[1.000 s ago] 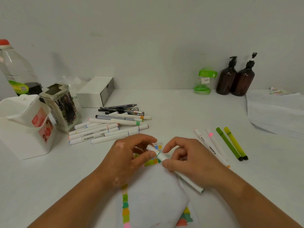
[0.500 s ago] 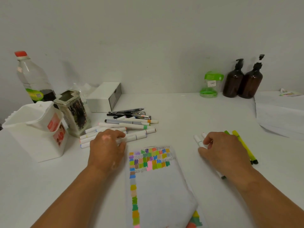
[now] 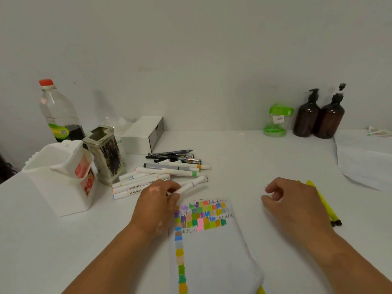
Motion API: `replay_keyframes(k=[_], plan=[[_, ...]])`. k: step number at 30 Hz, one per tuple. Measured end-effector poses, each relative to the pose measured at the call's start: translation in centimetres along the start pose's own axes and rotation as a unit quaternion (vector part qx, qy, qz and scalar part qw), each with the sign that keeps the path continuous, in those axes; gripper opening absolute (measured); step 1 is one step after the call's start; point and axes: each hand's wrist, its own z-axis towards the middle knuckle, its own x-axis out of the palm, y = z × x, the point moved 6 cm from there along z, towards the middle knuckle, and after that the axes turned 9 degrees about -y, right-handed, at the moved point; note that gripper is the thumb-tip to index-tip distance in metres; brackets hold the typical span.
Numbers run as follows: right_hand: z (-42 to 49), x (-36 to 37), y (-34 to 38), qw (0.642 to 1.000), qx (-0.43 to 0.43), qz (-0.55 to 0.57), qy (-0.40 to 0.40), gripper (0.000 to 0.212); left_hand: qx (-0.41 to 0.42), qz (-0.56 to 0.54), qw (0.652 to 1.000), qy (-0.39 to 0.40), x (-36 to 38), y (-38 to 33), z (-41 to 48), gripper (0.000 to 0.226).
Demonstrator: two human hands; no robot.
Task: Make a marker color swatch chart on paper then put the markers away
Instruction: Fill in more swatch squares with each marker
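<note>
The white desk carries a swatch paper near centre, a heap of markers just beyond it leftward. A white tub stands left, two brown pump bottles far right.

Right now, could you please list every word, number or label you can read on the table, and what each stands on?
"MARKER": black print on the barrel of a white marker in the pile.
Red labels on the white plastic caddy: large figures, too blurred to read.
Green label on the clear plastic bottle: unreadable.
Sticker on the green-lidded jar: too small.
Print on the black pens: too small.
</note>
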Motion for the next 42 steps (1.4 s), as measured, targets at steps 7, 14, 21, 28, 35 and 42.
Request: replay_keyframes(k=[7, 14, 21, 28, 35, 42], plan=[[-1.9, 2.0, 3.3, 0.990, -0.082, 0.096, 0.063, 0.020, -0.112, -0.309, 0.942, 0.059, 1.3, -2.1, -1.6, 0.022], [-4.2, 3.2, 5.8, 0.952, -0.104, 0.216, 0.190, 0.039, -0.141, -0.532, 0.821, 0.153, 3.0, -4.5, -3.2, 0.023], [-3.3, 2.9, 5.2, 0.922, -0.008, 0.341, 0.184, 0.021, -0.170, -0.582, 0.782, 0.147, 2.7, -4.1, -2.8, 0.034], [-2.7, 2.2, 4.0, 0.907, 0.036, 0.389, 0.156, 0.030, 0.059, -0.192, 0.975, 0.093, 0.5, -4.5, -2.8, 0.023], [-3.7, 2.6, 5.3, 0.852, 0.067, 0.471, 0.218, 0.018, 0.189, -0.121, 0.964, 0.143, 1.2, -6.7, -4.0, 0.018], [-4.8, 3.4, 6.0, 0.835, 0.067, 0.483, 0.254, 0.020, 0.245, -0.106, 0.956, 0.124, 1.6, -8.0, -4.7, 0.032]])
